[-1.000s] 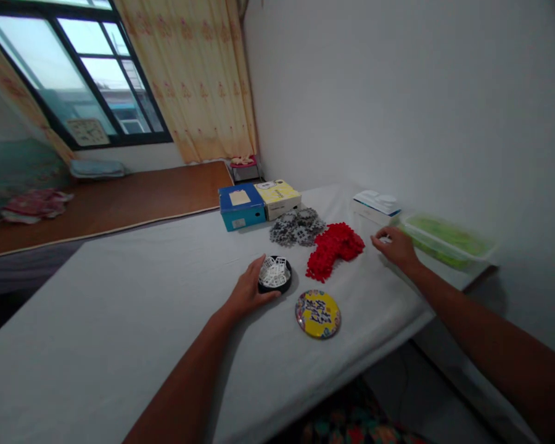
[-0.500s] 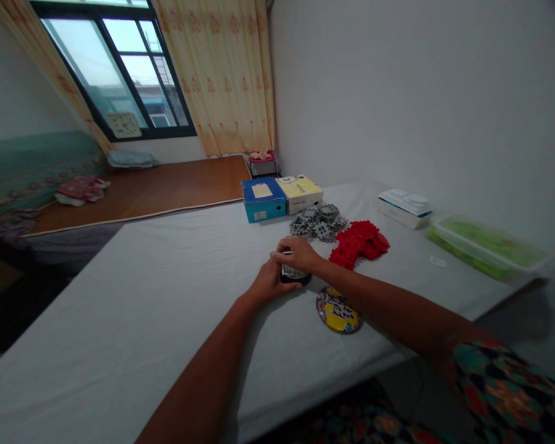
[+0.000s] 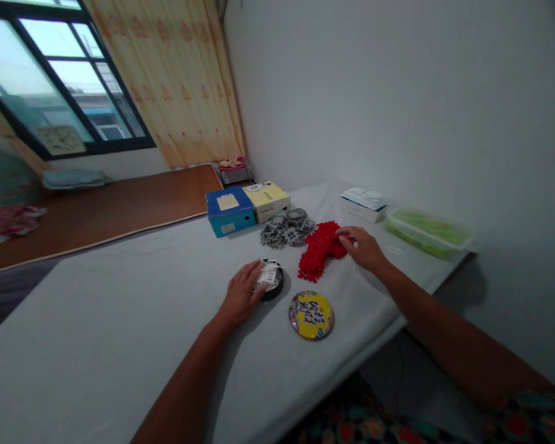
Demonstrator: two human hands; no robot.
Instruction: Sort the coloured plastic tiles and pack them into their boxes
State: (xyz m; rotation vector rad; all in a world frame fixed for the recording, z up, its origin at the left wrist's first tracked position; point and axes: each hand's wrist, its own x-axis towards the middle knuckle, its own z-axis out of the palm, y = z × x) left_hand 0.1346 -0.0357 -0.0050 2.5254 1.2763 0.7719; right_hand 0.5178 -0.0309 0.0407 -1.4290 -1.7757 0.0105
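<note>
My left hand curls round the left side of a small round black tin, fingers on the far rim and thumb at the near side. White pieces, some grid-like, show in the tin. My right hand is at the right edge of a pile of red notched plastic pieces, thumb and fingertips drawn together on the red; which single piece they touch is too small to tell. Behind lies a pile of grey notched pieces. A round yellow lid with dark lettering lies flat, nearer to me.
A blue box and a yellow-and-white box stand side by side behind the grey pile. Along the wall are a white box and a clear tub with green contents. A small white card lies by the tub.
My right hand has left the tin and moved right to the red pile. My left hand stays at the tin's left side. The view has turned to the right.
</note>
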